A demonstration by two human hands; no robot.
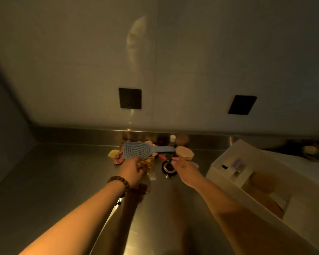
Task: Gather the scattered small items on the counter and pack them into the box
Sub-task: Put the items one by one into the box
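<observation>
Hairbrush (137,150) lies in the clutter left of the box (226,157) on the tabletop (63,172). Left hand (132,171) pinches its rim; right hand (185,172) holds something pink (unclear what). Lifting could drag tangled scrunchies (118,158) off.

Bare forearms, brown wooden bead bracelet (118,184) on left wrist

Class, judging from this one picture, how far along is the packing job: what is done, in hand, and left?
Done: a few items already lie in the white box. In hand: the left hand grips the blue hairbrush; the right hand pinches a small pink item. Left: the pile of small items and a dark round case on the counter.
</observation>
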